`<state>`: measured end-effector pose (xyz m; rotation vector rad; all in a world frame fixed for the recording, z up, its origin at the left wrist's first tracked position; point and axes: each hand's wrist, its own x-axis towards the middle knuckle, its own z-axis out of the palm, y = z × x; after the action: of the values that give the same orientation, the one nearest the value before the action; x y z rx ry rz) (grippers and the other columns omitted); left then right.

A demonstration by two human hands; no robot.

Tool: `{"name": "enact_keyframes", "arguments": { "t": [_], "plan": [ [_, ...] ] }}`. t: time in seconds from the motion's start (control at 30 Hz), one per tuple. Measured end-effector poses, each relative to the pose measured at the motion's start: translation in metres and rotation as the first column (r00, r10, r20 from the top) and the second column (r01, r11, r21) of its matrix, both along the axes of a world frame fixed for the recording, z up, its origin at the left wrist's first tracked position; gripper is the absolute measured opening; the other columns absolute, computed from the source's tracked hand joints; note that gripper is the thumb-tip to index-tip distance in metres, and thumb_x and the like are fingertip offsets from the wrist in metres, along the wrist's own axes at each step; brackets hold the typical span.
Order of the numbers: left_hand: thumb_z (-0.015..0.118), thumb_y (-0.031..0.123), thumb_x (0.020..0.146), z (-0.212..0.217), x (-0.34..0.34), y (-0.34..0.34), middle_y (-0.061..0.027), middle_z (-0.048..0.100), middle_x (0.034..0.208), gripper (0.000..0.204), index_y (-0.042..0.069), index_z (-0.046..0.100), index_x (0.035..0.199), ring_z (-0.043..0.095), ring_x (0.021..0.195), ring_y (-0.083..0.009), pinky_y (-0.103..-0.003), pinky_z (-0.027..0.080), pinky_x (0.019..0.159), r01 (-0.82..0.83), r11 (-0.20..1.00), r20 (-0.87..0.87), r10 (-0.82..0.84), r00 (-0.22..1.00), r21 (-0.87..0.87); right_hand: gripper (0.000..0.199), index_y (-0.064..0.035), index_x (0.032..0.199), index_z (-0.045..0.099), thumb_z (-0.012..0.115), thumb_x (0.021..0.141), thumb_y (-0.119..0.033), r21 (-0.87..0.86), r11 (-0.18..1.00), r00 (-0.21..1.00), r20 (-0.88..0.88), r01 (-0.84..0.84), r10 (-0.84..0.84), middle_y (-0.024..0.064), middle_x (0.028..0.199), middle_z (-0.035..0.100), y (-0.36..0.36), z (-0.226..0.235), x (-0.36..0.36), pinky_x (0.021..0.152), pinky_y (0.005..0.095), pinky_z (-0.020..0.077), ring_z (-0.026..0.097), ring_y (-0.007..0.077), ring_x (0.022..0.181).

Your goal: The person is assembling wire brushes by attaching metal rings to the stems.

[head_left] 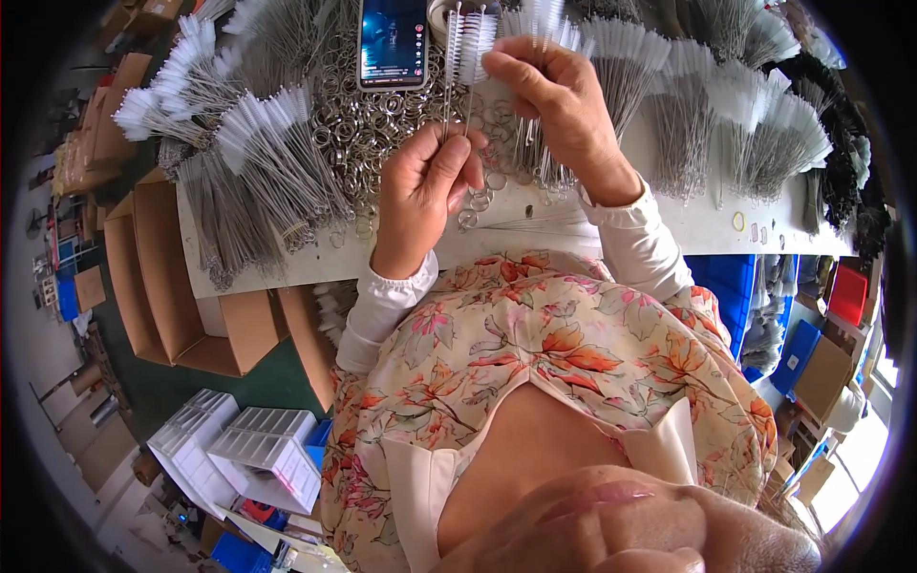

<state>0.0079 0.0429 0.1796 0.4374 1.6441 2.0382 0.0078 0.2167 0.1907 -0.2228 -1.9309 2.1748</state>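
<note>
My left hand (430,177) is closed around the thin wire stems of small white-bristled tube brushes (474,46), which stand upright above my fingers. At the bristle end, my right hand (564,100) has its thumb and index finger pinched together against the edge of a brush; its other fingers curl in. Just beyond my left hand lies a heap of metal rings (373,129), some of them loose near my wrist. Behind my right hand is a bundle of similar brushes (544,153), partly covered by it.
More brush bundles (277,153) lie at the table's left, others (688,115) at its right. A lit phone (393,43) stands behind the rings. Black-bristled brushes (850,162) are at the far right. Cardboard boxes (181,277) and white plastic racks (263,444) sit below, left.
</note>
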Motion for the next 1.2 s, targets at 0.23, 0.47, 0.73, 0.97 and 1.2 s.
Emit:
{"name": "enact_keyframes", "arguments": {
  "t": [0.23, 0.47, 0.73, 0.97, 1.2],
  "plan": [
    [0.047, 0.018, 0.096, -0.002, 0.003, -0.004, -0.0014, 0.054, 0.066, 0.019, 0.001, 0.056, 0.096, 0.03, 0.045, -0.0005, -0.016, 0.023, 0.039, 0.036, 0.999, -0.02, -0.036, 0.999, -0.021, 0.024, -0.0003, 0.089, 0.066, 0.067, 0.082, -0.023, 0.0, 0.991, 0.987, 0.086, -0.135, 0.135, -0.0052, 0.068, 0.053, -0.001, 0.003, 0.005, 0.053, 0.0184, 0.0349, 0.044, 0.0016, 0.06],
    [0.044, 0.016, 0.097, 0.0, 0.006, -0.005, -0.002, 0.055, 0.065, 0.018, 0.002, 0.055, 0.097, 0.029, 0.044, -0.0004, -0.016, 0.022, 0.038, 0.068, 0.997, -0.006, -0.068, 0.998, -0.048, 0.026, -0.0008, 0.087, 0.065, 0.069, 0.08, -0.026, -0.038, 0.977, 0.97, 0.117, -0.21, 0.213, -0.0046, 0.066, 0.053, 0.0, 0.005, 0.008, 0.052, 0.0193, 0.0351, 0.044, 0.0021, 0.058],
    [0.046, 0.017, 0.097, -0.002, 0.012, 0.003, -0.0013, 0.056, 0.065, 0.02, 0.002, 0.057, 0.104, 0.031, 0.044, -0.0005, -0.016, 0.024, 0.039, -0.067, 0.996, -0.078, 0.063, 0.995, -0.052, 0.024, 0.0011, 0.085, 0.063, 0.07, 0.078, -0.021, 0.06, 0.989, 0.986, 0.107, -0.137, 0.13, -0.0059, 0.059, 0.051, -0.007, 0.0, 0.01, 0.048, 0.0192, 0.0352, 0.044, 0.0015, 0.054],
    [0.049, 0.011, 0.095, -0.008, 0.008, 0.003, -0.0015, 0.058, 0.063, 0.014, 0.001, 0.058, 0.1, 0.038, 0.045, -0.0004, -0.016, 0.028, 0.039, -0.073, 0.995, -0.103, 0.066, 0.992, -0.067, 0.02, 0.0024, 0.084, 0.063, 0.071, 0.078, -0.014, 0.341, 0.94, 0.999, -0.016, -0.027, 0.035, -0.0031, 0.059, 0.056, -0.016, 0.001, 0.021, 0.046, 0.0191, 0.0393, 0.046, 0.0017, 0.053],
    [0.048, 0.012, 0.095, -0.015, 0.014, 0.005, -0.0008, 0.057, 0.065, 0.016, 0.001, 0.058, 0.1, 0.038, 0.047, -0.0009, -0.017, 0.028, 0.041, -0.113, 0.992, -0.229, 0.098, 0.969, -0.053, 0.021, 0.0014, 0.081, 0.063, 0.073, 0.077, -0.016, 0.185, 0.983, 0.995, 0.092, 0.018, -0.035, -0.0049, 0.057, 0.055, -0.011, 0.008, 0.02, 0.046, 0.0182, 0.0384, 0.045, 0.0001, 0.053]
  ]
}}
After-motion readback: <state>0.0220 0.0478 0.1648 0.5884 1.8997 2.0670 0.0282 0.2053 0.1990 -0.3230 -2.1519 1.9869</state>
